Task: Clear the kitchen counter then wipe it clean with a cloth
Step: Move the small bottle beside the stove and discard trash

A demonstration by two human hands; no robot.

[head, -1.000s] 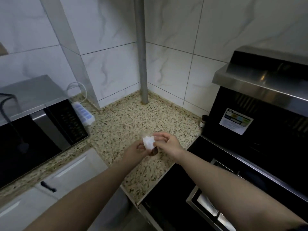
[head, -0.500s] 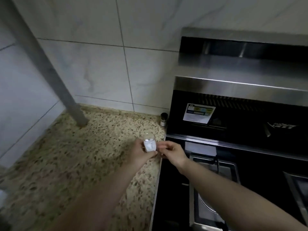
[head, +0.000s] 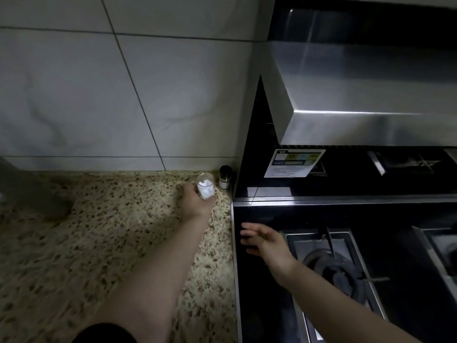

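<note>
Fingers of our left hand point(head: 195, 201) wrap around a small clear glass jar with white stuff inside point(head: 205, 185), held over the speckled stone counter point(head: 99, 231). It sits just beside a little dark-capped spice bottle point(head: 225, 177). Our right hand point(head: 265, 241) is spread wide, holding nothing, over the black stove point(head: 272, 305).

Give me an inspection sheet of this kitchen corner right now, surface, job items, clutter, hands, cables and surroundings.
Surface: speckled beige granite counter, mostly bare, dimly lit.
Job's things: small clear glass jar with white contents, held near the back corner; no cloth seen.
Clutter: small dark-capped spice bottle upright against the wall, beside the jar.
Hands: left hand gripping the jar; right hand open, empty, over the black stove edge.
Cables: nothing seen.
Surroundings: white marbled wall tiles, stainless steel range hood, gas burner.
</note>
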